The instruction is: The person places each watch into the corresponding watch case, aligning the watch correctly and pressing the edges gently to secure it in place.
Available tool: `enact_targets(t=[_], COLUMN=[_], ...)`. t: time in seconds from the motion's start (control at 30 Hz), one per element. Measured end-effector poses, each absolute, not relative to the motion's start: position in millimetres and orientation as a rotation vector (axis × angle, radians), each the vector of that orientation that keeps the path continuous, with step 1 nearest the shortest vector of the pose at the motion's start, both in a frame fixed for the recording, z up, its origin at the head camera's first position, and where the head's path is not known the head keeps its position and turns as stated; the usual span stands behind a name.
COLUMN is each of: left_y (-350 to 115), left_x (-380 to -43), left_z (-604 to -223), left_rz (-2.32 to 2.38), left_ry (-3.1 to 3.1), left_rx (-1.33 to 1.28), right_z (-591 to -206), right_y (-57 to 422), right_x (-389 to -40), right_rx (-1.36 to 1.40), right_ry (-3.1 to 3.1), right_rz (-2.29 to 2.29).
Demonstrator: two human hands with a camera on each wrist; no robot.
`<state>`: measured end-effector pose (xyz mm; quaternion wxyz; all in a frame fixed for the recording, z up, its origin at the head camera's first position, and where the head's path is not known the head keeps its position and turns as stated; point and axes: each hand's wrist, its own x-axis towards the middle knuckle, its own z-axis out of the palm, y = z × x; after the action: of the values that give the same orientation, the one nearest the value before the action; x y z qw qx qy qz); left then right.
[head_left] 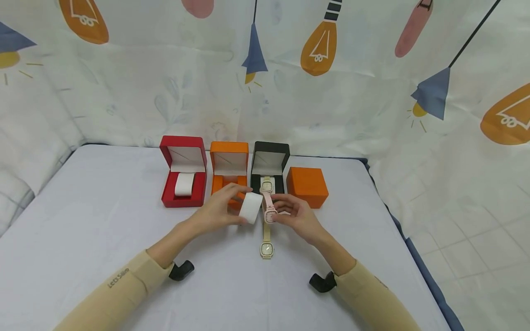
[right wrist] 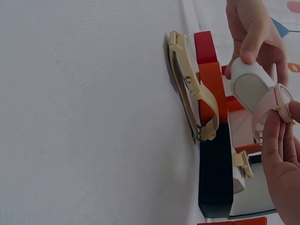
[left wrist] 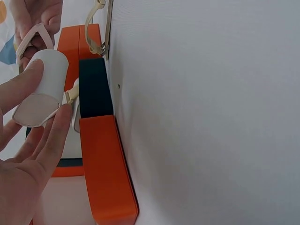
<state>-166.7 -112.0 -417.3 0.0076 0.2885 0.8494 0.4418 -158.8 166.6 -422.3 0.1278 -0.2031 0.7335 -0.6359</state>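
Observation:
My left hand pinches a white watch cushion between thumb and fingers, raised over the front of the open orange box. Just right of it, my right hand grips a pink watch by its case. In the right wrist view, the pink strap curves down right at the end of the cushion. A cream watch lies on the table below the hands. Behind them, a second cream watch sits on the cushion inside the open black box.
An open red box with a white cushion in it stands at the left of the row. A closed orange box stands at the right. All rest on a white-covered table, with a printed curtain behind.

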Motion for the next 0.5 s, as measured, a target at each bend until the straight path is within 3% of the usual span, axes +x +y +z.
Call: enact_targets(t=[0.5], left_y=[-108.5], left_x=[-161.3], left_z=[-416.5], left_rz=[1.337], left_ry=[2.673], left_rx=[0.894], right_z=[-422.3], right_y=[157.5], right_x=[-159.5], right_rx=[-0.652], right_ry=[2.098], right_rz=[-1.835])
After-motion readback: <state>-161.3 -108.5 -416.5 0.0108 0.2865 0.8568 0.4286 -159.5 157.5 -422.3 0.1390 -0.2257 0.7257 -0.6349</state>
